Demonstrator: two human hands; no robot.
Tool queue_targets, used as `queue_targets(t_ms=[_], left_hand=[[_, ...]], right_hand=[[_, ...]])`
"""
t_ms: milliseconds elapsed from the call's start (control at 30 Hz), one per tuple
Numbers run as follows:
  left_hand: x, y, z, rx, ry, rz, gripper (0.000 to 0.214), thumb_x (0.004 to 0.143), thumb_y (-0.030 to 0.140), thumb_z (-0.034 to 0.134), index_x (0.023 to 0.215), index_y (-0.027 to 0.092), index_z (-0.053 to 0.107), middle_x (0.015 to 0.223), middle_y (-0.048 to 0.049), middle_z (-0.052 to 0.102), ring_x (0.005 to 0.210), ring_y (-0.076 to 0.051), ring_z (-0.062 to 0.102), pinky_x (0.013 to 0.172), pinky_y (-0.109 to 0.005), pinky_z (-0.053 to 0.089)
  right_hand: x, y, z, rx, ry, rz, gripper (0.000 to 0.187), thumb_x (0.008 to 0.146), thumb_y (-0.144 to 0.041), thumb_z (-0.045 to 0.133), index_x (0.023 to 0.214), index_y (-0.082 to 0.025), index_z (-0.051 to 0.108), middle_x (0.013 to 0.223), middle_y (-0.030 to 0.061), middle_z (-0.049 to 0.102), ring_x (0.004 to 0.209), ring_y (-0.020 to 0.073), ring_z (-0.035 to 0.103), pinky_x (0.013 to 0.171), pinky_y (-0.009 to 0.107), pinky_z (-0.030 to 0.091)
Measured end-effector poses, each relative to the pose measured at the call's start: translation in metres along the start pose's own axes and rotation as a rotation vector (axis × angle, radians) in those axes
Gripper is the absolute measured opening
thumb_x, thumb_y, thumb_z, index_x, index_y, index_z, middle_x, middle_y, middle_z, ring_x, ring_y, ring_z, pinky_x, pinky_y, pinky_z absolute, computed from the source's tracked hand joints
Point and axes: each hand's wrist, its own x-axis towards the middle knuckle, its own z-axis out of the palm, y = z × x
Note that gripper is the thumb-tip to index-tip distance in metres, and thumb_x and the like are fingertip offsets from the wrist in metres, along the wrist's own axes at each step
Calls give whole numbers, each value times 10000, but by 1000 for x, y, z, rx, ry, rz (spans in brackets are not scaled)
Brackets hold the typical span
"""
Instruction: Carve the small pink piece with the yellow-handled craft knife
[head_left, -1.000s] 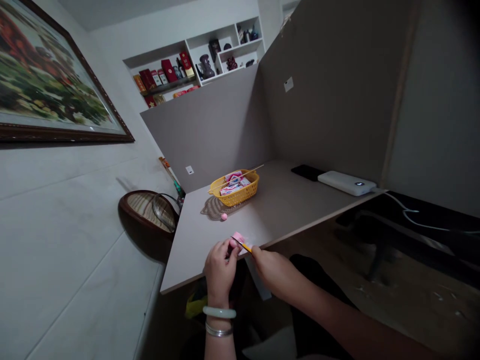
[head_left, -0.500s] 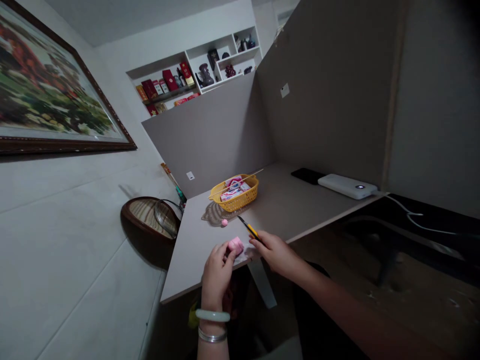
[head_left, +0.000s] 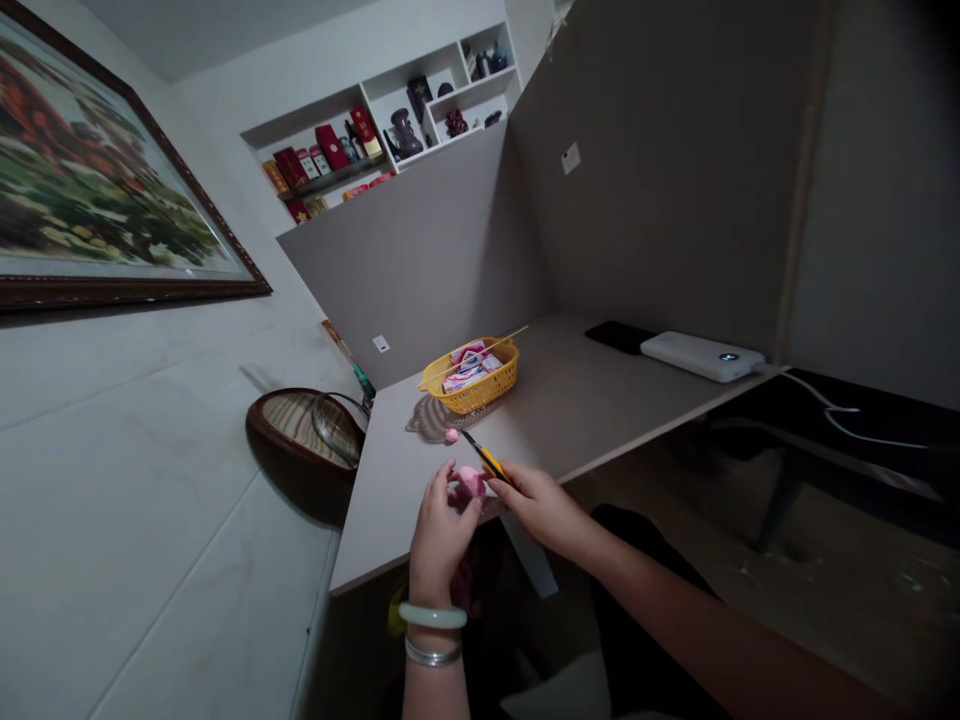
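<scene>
My left hand (head_left: pixel 442 520) grips a small pink block (head_left: pixel 470 482) between thumb and fingers, over the front edge of the table (head_left: pixel 390 515). The block looks matt and chunky; what it is made of I cannot tell. In my right hand (head_left: pixel 534 502) is a yellow-and-black utility knife (head_left: pixel 490 464), its dark blade pointing away to the upper left. The right fingertips are close beside the block; whether they touch it I cannot make out. A little pink ball (head_left: pixel 451 436) lies on the table just beyond the blade tip.
Behind the ball stands a yellow basket (head_left: pixel 480 393) holding printed packets (head_left: pixel 471 372), with a thin stick (head_left: pixel 480 356) across its rim. A white power bank (head_left: pixel 701 357) with a cable and a black phone (head_left: pixel 619 338) lie at the right. Grey panels (head_left: pixel 420 270) border the table.
The left fingers have turned the pink block and shifted their grip on it. My right hand has come nearer with the utility knife, now close beside the block. The view has tilted slightly.
</scene>
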Motion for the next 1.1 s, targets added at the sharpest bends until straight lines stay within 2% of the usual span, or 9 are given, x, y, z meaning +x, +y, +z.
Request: queue_targets(t_ms=[133,233,367,500,633,700,800,967,1100], left_hand=[[-2,6,0,43,41,53,414,804,345,617,1190,205,566,1189,-94,584,1089,-216,557,960,-374,445],[-3,5,-2,53,32,78,367,844,351,562,1190,229,583,1147,-80,589,1078,-202,564,949,-363,453],[-4,-5,-4,35,53,9,418,859,392,545,1237,215,558,1165,-98,606,1052,-197,589,916,-345,473],[-2,-8,-2,-53,40,-65,371,866,384,537,1174,181,579,1099,-98,653,950,-180,627,852,-327,498],[-1,0,0,35,73,-22,293,885,381,497,1076,198,623,1100,-83,640,1028,-196,590,909,-354,473],[-1,2,0,65,102,15,291,898,382,474,1083,209,619,1131,-80,617,1069,-194,565,949,-360,452],[-3,3,-1,54,63,43,306,883,405,506,1099,211,601,1124,-79,598,997,-182,587,909,-345,480],[-7,1,1,96,38,74,318,886,391,507,1140,208,568,1114,-79,583,966,-177,589,873,-332,496],[-10,1,4,162,93,100,294,891,372,503,1133,217,565,1090,-68,594,930,-171,594,851,-324,496]], right_hand=[[-5,-8,0,53,-48,-20,319,895,-351,446,1085,-180,635,974,36,691,922,182,620,815,269,450],[-9,-7,-3,20,-42,-9,311,904,-369,437,1071,-193,632,940,23,687,906,181,620,812,274,455],[-19,-5,-12,-45,7,-10,303,916,-376,417,1012,-190,636,957,31,689,899,181,616,798,268,453],[-34,-7,-22,-87,15,-7,317,925,-363,403,1084,-196,621,1012,45,687,954,192,611,834,274,443],[-45,-7,-26,-228,-27,13,296,924,-323,387,1059,-202,621,1027,67,678,936,196,610,821,281,435],[-48,-7,-26,-326,-55,74,270,920,-312,387,995,-199,621,963,69,680,871,192,617,769,269,434],[-52,-8,-25,-405,-89,136,252,919,-300,389,987,-201,611,943,78,679,847,189,624,739,252,422],[-57,-15,-18,-412,-126,109,283,931,-256,357,1094,-202,582,1023,93,669,913,188,630,770,244,411],[-56,-15,-12,-457,-124,117,292,937,-239,340,1099,-190,578,1022,99,666,926,188,632,776,242,407]])
